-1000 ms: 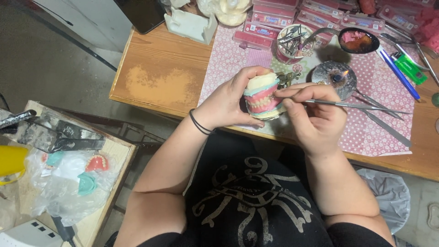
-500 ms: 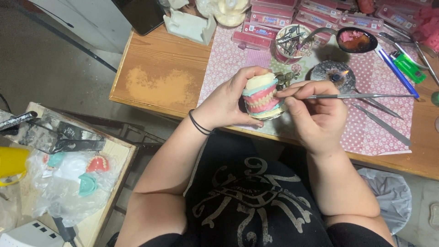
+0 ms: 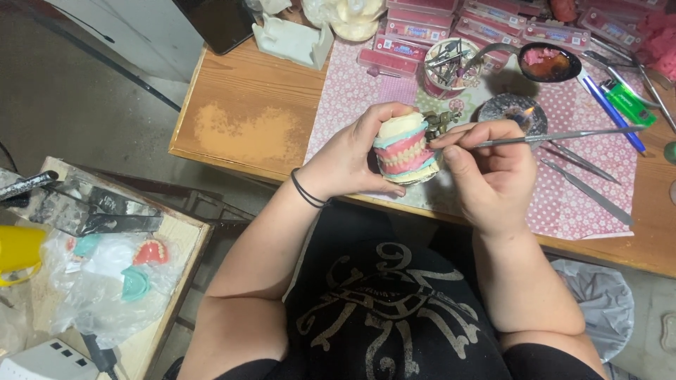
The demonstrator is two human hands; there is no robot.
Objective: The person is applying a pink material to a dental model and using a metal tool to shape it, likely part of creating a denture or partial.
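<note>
- The left hand [image 3: 352, 158] was wrapped around a denture model [image 3: 403, 149], fingers curled over its pale top and thumb under its base, holding it just above the near edge of the wooden table [image 3: 246, 119].
- The model showed pink gums and a row of white teeth between teal and cream layers, with a small metal hinge [image 3: 440, 121] at its back.
- The right hand [image 3: 489, 172] was pinched shut on a thin metal wax tool [image 3: 556, 136], gripped like a pen; the tool's near end met the model's side, and its long shaft ran out to the right.
- Both hands were close together, almost touching at the model.
- Just behind the tool's shaft sat a small round burner [image 3: 512, 111] with a tiny flame.
- A pink dotted mat [image 3: 584, 190] covered the table under the hands, with two more metal instruments [image 3: 588, 191] lying on it to the right.
- Farther back stood a cup of tools [image 3: 446, 65] and a ladle with pink wax [image 3: 546, 63]; a blue pen [image 3: 612, 112] and a green lighter [image 3: 630, 104] lay beside them.
- On a low side stand to the left, a clear bag [image 3: 105, 281] held more pink and teal pieces.
</note>
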